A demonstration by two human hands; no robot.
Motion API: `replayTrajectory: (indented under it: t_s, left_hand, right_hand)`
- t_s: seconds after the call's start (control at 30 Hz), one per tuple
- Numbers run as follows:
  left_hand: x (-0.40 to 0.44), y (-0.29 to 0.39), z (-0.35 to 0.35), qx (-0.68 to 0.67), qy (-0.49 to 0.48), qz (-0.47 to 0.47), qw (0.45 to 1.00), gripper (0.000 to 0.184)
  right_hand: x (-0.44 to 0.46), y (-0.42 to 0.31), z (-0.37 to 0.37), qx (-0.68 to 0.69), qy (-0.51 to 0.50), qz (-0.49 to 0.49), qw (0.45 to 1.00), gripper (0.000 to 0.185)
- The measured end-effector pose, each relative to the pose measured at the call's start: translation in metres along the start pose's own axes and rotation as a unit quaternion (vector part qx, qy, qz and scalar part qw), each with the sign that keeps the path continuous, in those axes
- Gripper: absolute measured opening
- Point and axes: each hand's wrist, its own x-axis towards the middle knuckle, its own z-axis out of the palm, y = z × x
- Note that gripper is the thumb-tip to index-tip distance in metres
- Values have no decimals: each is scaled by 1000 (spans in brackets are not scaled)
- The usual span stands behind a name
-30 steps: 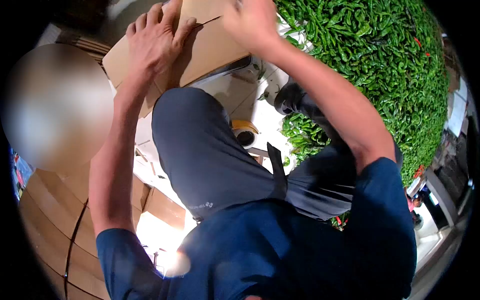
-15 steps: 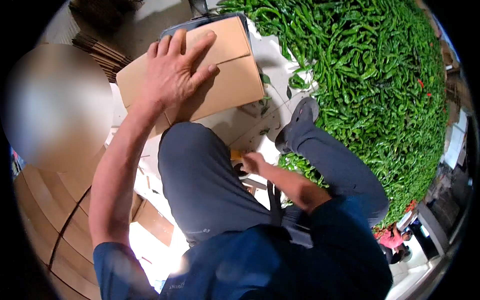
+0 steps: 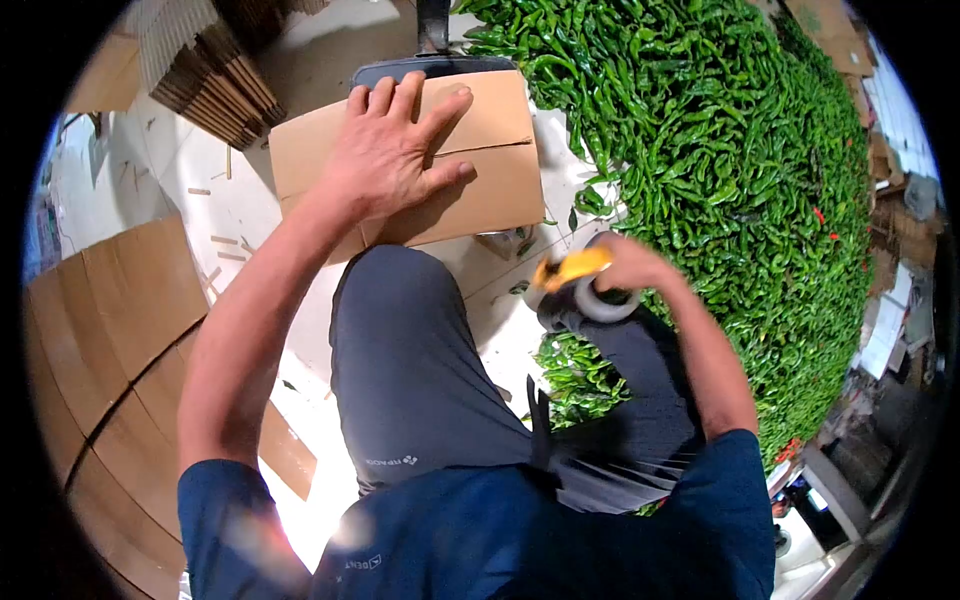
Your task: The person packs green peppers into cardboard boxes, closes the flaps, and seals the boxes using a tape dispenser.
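Observation:
My left hand (image 3: 385,155) lies spread on top of a brown cardboard box (image 3: 490,185), its fingers across the flaps where they meet at a seam. The box rests in front of my knee, with a dark grey surface (image 3: 440,67) showing behind it. My right hand (image 3: 632,265) grips a yellow tape dispenser (image 3: 582,265) with a roll of tape (image 3: 608,305) on it. The dispenser is held above my right leg, to the right of the box and apart from it. Motion blurs this hand slightly.
A large heap of green peppers (image 3: 720,150) covers the right side, with a few red ones among them. Folded cardboard (image 3: 205,80) is stacked at the upper left. More cardboard (image 3: 120,330) lies at the left. Scraps and leaves are scattered on the pale tiled floor (image 3: 200,160).
My right hand has risen from low between my legs, bringing the tape dispenser up and to the right. My left hand stays on the box. A blurred round patch at the left is gone.

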Motion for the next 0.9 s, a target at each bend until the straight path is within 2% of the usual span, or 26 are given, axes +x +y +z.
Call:
replayTrajectory:
  t_s: [0.03,0.07,0.1,0.17,0.23,0.27,0.3,0.33,0.37,0.43,0.5,0.6,0.67,0.7,0.73,0.8,0.87,0.9]
  left_hand:
    - [-1,1,-3,-11,-4,-6,1000,89]
    - [0,3,-4,3,-14,-11,1000,99]
    - [-2,2,-3,2,-3,-10,1000,100]
    - [-4,1,2,5,17,-8,1000,102]
    - [-3,-2,3,-5,3,-10,1000,109]
    - [-4,-4,5,-11,4,-10,1000,110]
    - [-5,-6,6,-18,6,-9,1000,111]
    - [-7,-10,4,-62,18,-4,998,102]
    - [-8,-12,16,-52,67,5,996,91]
    - [-10,-16,12,-124,80,12,989,88]
    - [-8,-23,17,-147,82,14,986,100]
    - [-5,-31,20,-165,104,31,980,102]
    - [-6,-33,21,-209,114,25,971,104]
    - [-8,-33,18,-234,119,22,965,106]
    - [-8,-37,15,-263,77,32,961,104]
    - [-14,-33,10,-274,69,26,959,100]
    - [-29,-28,4,-259,49,4,965,91]
    - [-41,-28,-2,-364,48,-30,930,89]
  right_hand:
    - [-19,9,-28,-9,138,7,990,55]
    - [-37,5,-56,77,239,15,968,55]
    - [-50,-3,-77,163,335,19,928,56]
    - [-50,-33,-96,142,474,-163,854,60]
    - [-44,-96,-98,154,485,-283,813,64]
    - [-36,-123,-95,92,482,-366,791,63]
    - [-19,-141,-82,159,422,-403,796,61]
    - [-7,-158,-68,113,412,-381,820,61]
    - [20,-154,-61,28,471,-459,753,59]
    - [62,-155,-52,83,496,-511,697,56]
    - [60,-165,-46,142,482,-542,674,49]
    - [70,-153,-43,78,476,-502,718,62]
    - [75,-145,-52,-43,484,-492,723,70]
    - [72,-145,-53,-28,468,-491,734,71]
    - [70,-146,-54,-13,452,-490,745,72]
    - [66,-144,-57,5,418,-481,771,68]
    - [64,-142,-60,12,405,-476,780,71]
    - [62,-142,-61,15,399,-474,785,74]
